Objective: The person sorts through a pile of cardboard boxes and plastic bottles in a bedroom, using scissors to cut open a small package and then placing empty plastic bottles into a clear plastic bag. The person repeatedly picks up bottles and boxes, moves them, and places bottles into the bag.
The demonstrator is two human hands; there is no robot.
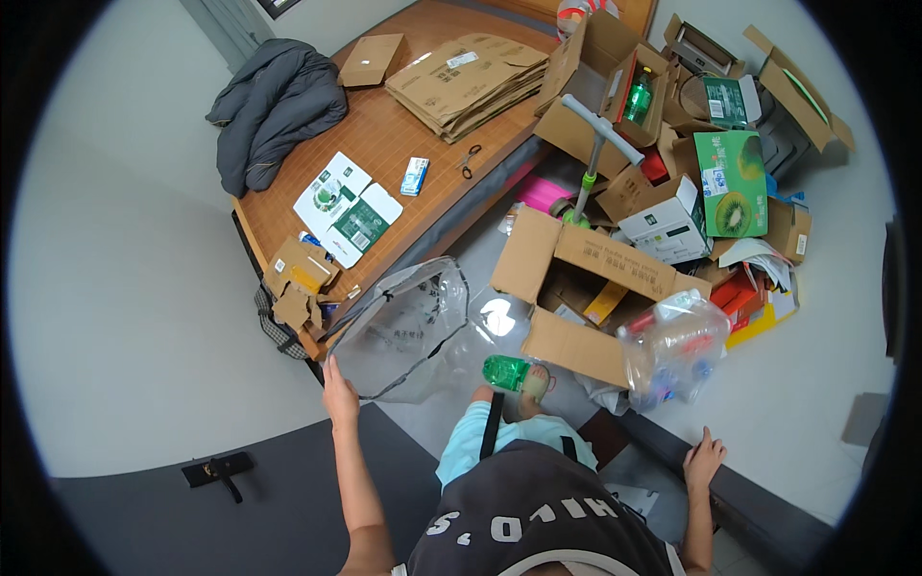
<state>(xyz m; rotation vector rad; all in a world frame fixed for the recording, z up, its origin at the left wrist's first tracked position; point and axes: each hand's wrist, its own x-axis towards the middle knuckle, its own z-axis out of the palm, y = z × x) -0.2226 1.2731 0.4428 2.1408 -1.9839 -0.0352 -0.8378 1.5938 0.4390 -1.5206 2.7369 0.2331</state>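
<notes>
My left hand (pixel 341 394) grips the dark-trimmed rim of a clear plastic bag (pixel 410 338). The bag's mouth gapes wide, and dark print shows on its wall. Off to the right, my right hand (pixel 704 458) is raised with nothing in it, its index finger pointing out and the others partly bent. Between the bag and my slippered foot (pixel 534 381) lies a green plastic bottle (pixel 506 372) on the floor. A big cardboard box (pixel 576 345) stands with its flaps spread. By its right flap is a clear bag of plastic bottles (pixel 681 353).
The low wooden platform (pixel 374 129) bears flattened cardboard (pixel 475 79), scissors (pixel 470 161), a small blue-white box (pixel 415 176), an unfolded carton (pixel 348 209) and a dark quilt (pixel 281 115). Piled boxes, including a green kiwi carton (pixel 733 183), surround a grey-handled pole (pixel 595 144). A dark door (pixel 288 504) is at lower left.
</notes>
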